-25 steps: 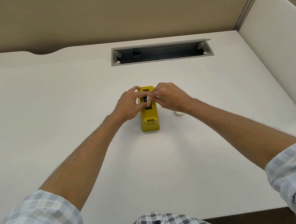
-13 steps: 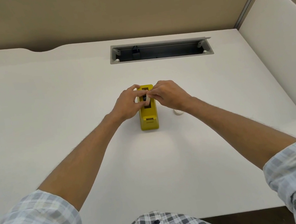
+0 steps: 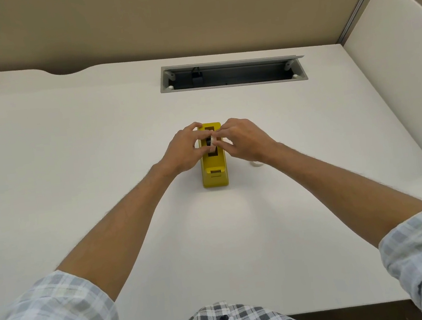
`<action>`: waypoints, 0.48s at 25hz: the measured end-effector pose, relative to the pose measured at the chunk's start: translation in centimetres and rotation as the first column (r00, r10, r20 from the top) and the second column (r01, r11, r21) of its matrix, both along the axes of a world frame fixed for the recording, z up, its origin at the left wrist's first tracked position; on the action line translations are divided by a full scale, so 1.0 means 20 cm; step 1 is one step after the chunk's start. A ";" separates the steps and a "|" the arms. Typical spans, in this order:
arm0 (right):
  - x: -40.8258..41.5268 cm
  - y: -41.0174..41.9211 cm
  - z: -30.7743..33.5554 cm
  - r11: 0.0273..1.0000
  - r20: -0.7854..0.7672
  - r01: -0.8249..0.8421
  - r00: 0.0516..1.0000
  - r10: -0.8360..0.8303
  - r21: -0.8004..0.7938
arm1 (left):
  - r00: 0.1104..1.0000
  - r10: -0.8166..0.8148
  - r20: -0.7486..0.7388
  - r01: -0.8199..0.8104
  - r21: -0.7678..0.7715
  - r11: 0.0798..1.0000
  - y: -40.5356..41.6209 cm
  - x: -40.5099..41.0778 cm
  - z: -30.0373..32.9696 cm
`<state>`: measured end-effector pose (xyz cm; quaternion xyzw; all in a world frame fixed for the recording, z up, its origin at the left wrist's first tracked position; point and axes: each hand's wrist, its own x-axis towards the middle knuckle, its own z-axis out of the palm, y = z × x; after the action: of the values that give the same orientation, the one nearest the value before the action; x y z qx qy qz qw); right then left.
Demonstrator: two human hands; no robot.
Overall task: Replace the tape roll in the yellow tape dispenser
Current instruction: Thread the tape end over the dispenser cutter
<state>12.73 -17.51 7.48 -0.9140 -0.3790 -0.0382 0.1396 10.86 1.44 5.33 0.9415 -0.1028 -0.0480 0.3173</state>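
Observation:
A yellow tape dispenser (image 3: 214, 171) stands upright in the middle of the white desk (image 3: 69, 151), its cutter end toward me. Over its open slot, a pale tape roll (image 3: 212, 144) on a black core is pinched from both sides. My left hand (image 3: 185, 148) grips it from the left, fingers curled over the dispenser's left wall. My right hand (image 3: 242, 139) grips it from the right. The roll's lower part is hidden in the slot. A small white ring, another tape roll (image 3: 256, 164), lies on the desk just right of the dispenser, half hidden under my right wrist.
A grey cable tray opening (image 3: 232, 75) is cut into the desk behind the dispenser. A tan partition wall (image 3: 185, 15) runs along the back and a white side panel (image 3: 401, 67) stands at the right.
Both hands stay at the dispenser's slot with the roll between them; the fingers have shifted only slightly. The view has tilted a little.

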 end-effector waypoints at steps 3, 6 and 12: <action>0.02 0.00 0.01 0.999 -0.001 -0.011 1.000 0.011 -0.030 | 1.000 0.002 -0.007 -0.002 0.010 1.000 0.00 0.00 0.00; 0.02 0.00 0.01 0.999 -0.002 -0.025 1.000 0.025 -0.041 | 1.000 0.005 -0.006 -0.005 0.012 1.000 0.00 0.00 0.00; 0.03 0.00 0.02 0.999 -0.001 -0.022 1.000 0.022 -0.035 | 1.000 0.011 -0.009 -0.010 0.014 1.000 0.00 0.01 -0.02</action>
<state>13.34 -17.49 7.81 -0.9122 -0.3894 -0.0297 0.1242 11.05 1.38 4.97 0.9440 -0.0962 -0.0511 0.3113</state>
